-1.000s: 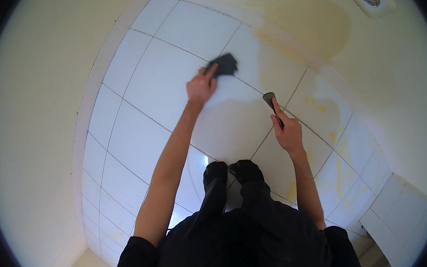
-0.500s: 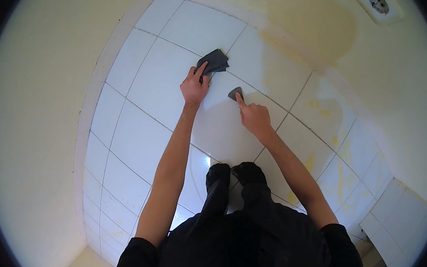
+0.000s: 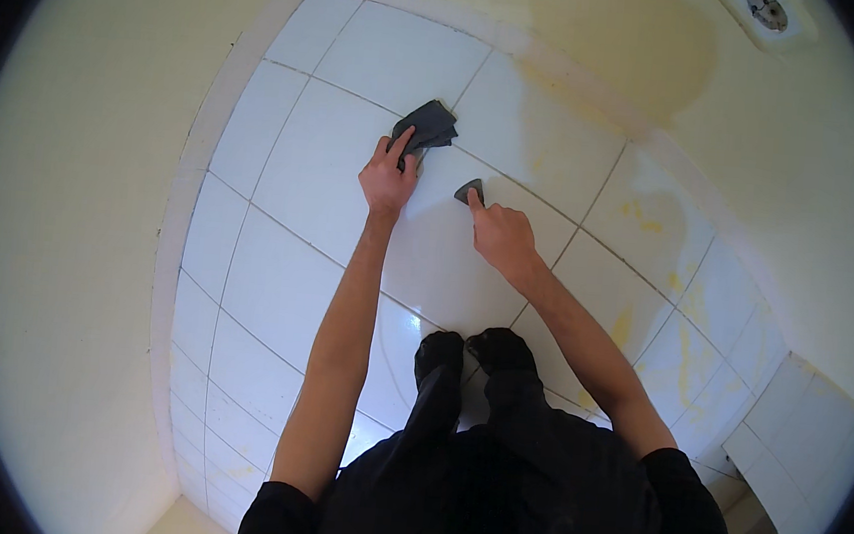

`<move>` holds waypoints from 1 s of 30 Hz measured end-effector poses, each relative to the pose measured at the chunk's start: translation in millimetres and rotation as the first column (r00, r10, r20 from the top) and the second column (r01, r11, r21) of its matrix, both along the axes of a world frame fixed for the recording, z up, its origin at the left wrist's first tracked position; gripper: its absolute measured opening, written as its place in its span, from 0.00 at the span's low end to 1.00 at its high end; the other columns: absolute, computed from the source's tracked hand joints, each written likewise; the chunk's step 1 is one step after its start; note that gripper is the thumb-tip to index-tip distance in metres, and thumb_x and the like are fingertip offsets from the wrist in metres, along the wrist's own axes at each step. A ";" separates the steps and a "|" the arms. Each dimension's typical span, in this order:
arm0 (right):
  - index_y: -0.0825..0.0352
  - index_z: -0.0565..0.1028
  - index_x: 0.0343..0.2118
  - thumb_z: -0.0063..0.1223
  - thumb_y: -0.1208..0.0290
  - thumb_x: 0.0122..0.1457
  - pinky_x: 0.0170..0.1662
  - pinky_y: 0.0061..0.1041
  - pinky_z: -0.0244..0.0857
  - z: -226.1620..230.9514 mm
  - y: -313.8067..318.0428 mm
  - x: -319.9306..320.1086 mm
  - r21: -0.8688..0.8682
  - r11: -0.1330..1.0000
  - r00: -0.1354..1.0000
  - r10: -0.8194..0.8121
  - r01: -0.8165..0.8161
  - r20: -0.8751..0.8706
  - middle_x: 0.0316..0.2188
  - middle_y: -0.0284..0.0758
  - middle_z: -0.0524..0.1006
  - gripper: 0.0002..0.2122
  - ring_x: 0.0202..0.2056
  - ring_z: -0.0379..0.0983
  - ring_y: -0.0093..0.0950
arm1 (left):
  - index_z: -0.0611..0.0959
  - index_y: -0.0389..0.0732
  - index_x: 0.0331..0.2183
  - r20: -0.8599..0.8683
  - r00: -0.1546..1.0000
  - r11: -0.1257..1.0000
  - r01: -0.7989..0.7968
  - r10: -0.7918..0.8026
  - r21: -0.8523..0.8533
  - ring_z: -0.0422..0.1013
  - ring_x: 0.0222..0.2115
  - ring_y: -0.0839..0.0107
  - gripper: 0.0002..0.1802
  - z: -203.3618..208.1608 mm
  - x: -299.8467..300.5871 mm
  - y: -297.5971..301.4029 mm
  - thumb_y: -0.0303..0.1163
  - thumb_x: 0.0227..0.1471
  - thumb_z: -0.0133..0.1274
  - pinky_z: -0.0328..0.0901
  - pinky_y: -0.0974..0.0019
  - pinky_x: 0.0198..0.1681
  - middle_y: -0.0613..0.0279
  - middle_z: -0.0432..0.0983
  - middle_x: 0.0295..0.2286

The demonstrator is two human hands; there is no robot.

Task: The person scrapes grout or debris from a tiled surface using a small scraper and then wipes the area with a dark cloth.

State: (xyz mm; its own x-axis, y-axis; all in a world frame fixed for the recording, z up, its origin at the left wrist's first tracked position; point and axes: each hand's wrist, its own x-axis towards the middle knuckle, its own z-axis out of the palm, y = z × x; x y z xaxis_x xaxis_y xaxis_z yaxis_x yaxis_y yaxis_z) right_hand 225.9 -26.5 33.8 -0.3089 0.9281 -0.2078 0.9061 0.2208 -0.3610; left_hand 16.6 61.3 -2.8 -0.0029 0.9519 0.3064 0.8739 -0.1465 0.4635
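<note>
My left hand [image 3: 388, 179] is closed on a folded dark grey cloth [image 3: 428, 125], which rests on the white tiled floor [image 3: 326, 149]. To its right, my right hand [image 3: 505, 235] grips a scraper [image 3: 469, 190] with a flared dark grey blade. My index finger lies along the blade, and the blade's edge points up and left onto a tile. The scraper's handle is hidden in my palm. A short gap of bare tile separates the cloth and the scraper.
Yellow smears [image 3: 641, 218] mark the tiles on the right. My feet in dark socks [image 3: 501, 350] stand just below my hands. A pale baseboard [image 3: 534, 50] borders the cream walls [image 3: 78, 240]. An outlet [image 3: 768, 11] is on the wall at upper right; a tiled step [image 3: 795, 437] lies lower right.
My right hand and the scraper have shifted slightly left and down across the tile. The left hand and the cloth stay nearly in place.
</note>
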 end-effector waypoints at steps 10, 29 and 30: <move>0.66 0.69 0.59 0.51 0.76 0.54 0.28 0.40 0.71 3.6 9.1 4.5 0.006 1.000 1.000 0.005 -0.005 -0.019 0.20 0.42 0.77 0.26 0.24 0.77 0.39 | 0.83 0.59 0.49 0.036 0.999 1.000 0.000 0.001 -0.023 0.76 0.26 0.60 0.24 1.8 2.4 -0.3 0.31 0.48 0.54 0.73 0.58 0.28 0.64 0.76 0.36; 0.68 0.69 0.59 0.49 0.76 0.55 0.28 0.40 0.72 10.7 8.2 -6.2 -0.037 0.999 0.999 0.040 -0.040 0.006 0.21 0.43 0.78 0.26 0.24 0.78 0.40 | 0.83 0.59 0.49 0.035 0.999 0.999 -0.007 0.009 -0.034 0.77 0.26 0.60 0.24 0.6 0.1 -0.4 0.32 0.49 0.54 0.73 0.58 0.28 0.64 0.76 0.36; 0.68 0.69 0.59 0.49 0.76 0.55 0.28 0.40 0.72 11.2 9.5 -6.1 -0.040 0.999 1.000 0.023 -0.023 -0.002 0.21 0.43 0.78 0.25 0.24 0.78 0.40 | 0.83 0.60 0.49 0.035 0.999 1.000 -0.005 0.006 -0.031 0.77 0.26 0.60 0.24 0.2 0.8 -0.5 0.32 0.49 0.54 0.73 0.58 0.28 0.64 0.76 0.36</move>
